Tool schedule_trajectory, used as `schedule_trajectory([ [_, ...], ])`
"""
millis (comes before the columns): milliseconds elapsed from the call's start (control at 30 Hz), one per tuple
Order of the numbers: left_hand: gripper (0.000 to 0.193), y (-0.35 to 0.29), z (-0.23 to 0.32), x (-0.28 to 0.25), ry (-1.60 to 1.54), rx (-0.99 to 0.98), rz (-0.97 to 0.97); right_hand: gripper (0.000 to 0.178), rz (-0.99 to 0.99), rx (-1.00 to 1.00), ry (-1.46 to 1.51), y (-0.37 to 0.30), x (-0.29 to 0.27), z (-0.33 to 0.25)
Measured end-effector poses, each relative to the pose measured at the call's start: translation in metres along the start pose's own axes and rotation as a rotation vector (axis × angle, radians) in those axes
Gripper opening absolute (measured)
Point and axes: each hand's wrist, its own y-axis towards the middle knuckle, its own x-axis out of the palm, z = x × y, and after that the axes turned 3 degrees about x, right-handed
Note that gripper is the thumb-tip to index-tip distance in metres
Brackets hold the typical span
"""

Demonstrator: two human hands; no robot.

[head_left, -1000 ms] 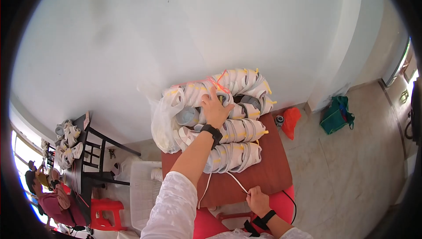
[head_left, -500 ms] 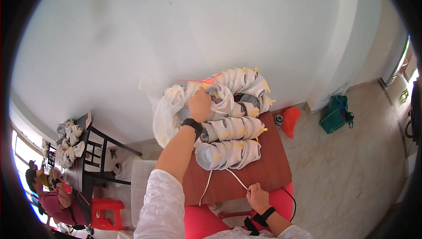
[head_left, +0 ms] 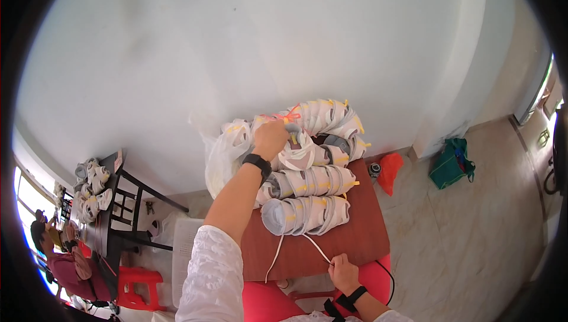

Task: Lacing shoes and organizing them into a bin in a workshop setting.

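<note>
among the nested uppers (head_left: 322, 180) on the counter (head_left: 368, 221), our left hand (head_left: 271, 138) curls at a pale shoe upper (head_left: 297, 157); we can't tell its grip. our right hand (head_left: 344, 273) pinches a white lace (head_left: 317, 247). we'd expect light, floppy uppers, best held by their edges.

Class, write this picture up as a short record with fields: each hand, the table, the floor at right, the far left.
Left hand: at the shoe uppers, fingertips hidden
Right hand: pinching a white lace
Table: reddish brown, bearing rows of shoe uppers
Floor at right: red bag, green bag
Far left: person beside a black table
</note>
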Motion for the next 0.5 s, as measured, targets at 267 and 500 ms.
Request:
schedule_trajectory([
  [267, 0.03, -0.008, -0.011, 0.01, 0.031, -0.028, -0.042, 0.018, -0.009, -0.018, 0.02, 0.0, 0.0, -0.003],
  [500, 0.018, -0.105, -0.004, -0.055, -0.564, 0.005, 0.138, 0.015, -0.001, 0.021, 0.196, -0.001, -0.005, 0.006],
])
